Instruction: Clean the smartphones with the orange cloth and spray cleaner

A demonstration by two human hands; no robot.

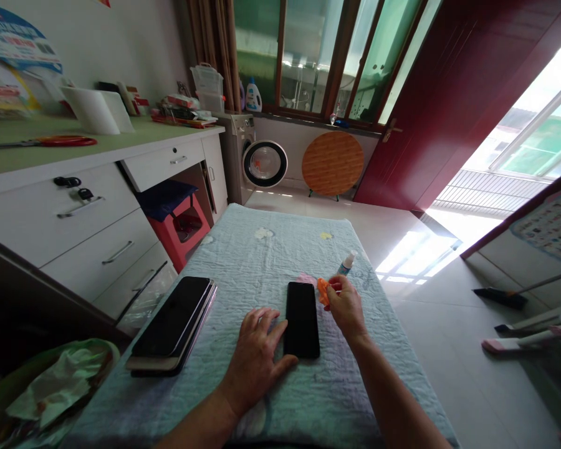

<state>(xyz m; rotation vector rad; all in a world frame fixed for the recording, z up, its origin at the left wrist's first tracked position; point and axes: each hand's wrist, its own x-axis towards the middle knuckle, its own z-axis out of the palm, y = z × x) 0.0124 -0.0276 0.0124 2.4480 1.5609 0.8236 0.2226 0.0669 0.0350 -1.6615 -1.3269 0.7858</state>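
Note:
A black smartphone (302,321) lies screen up on the quilted light-blue cloth (262,262) that covers the table. My left hand (258,348) rests at the phone's left edge, fingers spread, with fingertips and thumb touching its side. Bunched in the fingers of my right hand (346,305) is an orange cloth (323,292), held just off the phone's upper right edge. Behind that hand stands a small spray bottle (346,262) with a white cap. On the table's left side sits a stack of tablets (175,321), the top one dark-screened.
A trash bin (115,352) with crumpled paper stands at the lower left. White drawers (88,212) and a red stool (187,227) flank the table. Beyond are a washing machine (236,149) with its door open and a round wooden tabletop (333,163). A broom (500,297) lies right.

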